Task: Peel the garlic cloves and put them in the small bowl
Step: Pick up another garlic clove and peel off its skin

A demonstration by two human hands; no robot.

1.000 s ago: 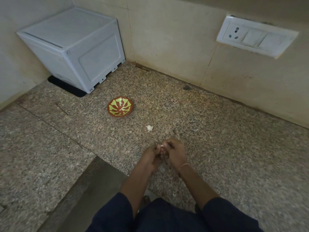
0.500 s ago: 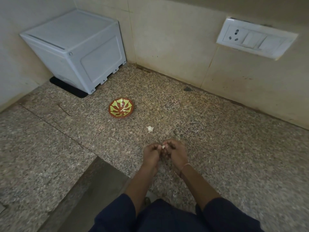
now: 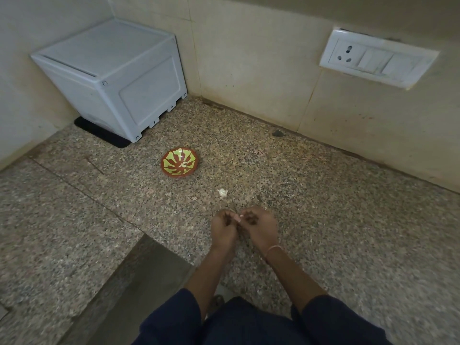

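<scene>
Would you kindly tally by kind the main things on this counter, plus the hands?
Hands: 2 (left hand, right hand)
Small bowl: 1
Garlic pieces: 3 (held clove, loose piece, pale bit in bowl)
White box: 1
Total: 7

Box (image 3: 109, 78) in the counter's (image 3: 323, 207) back left corner, bowl (image 3: 165, 168) before it to the right. A garlic piece (image 3: 222, 192) lies between the bowl and the clove (image 3: 237, 217) pinched by left hand (image 3: 224, 229) and right hand (image 3: 261, 226), nearer the front edge
</scene>
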